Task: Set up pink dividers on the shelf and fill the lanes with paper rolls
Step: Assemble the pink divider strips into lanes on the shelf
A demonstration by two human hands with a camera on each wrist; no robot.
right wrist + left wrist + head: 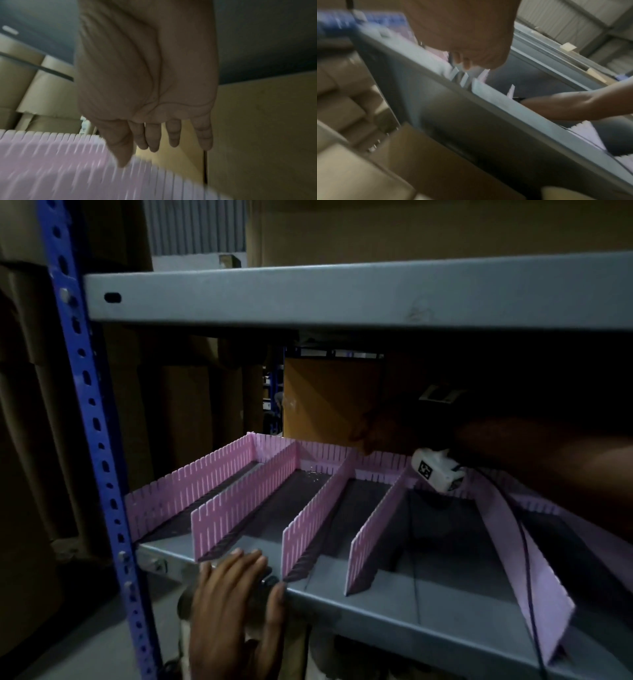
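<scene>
Five pink dividers [239, 513] run front to back on the grey metal shelf [394, 607], and a sixth strip, the back divider [329, 451], stands across their far ends; a further pink edge shows at the far right, too cut off to count. Between them lie four open lanes, all bare of paper rolls. The dividers are thin plastic strips, slotted along the top edge like a comb; the four on the left stand upright, while the fifth [527, 559] leans and runs askew toward the front right corner. The left hand [236, 594] lies over the shelf's front lip near the second divider, fingers straight and close together, thumb alongside the edge, gripping nothing. The right hand [150, 108] reaches deep under the upper shelf [342, 292], fingers straight and slightly spread, the thumb tip just at the comb edge of the back divider [68, 162]; whether it touches is lost in blur. A white wrist camera [436, 470] with a black-and-white marker sits on that arm, and its dark cable [525, 559] trails across the leaning divider. A blue perforated upright [92, 422] carries the shelves at the left, and brown cardboard boxes [329, 402] stand behind the rack.
</scene>
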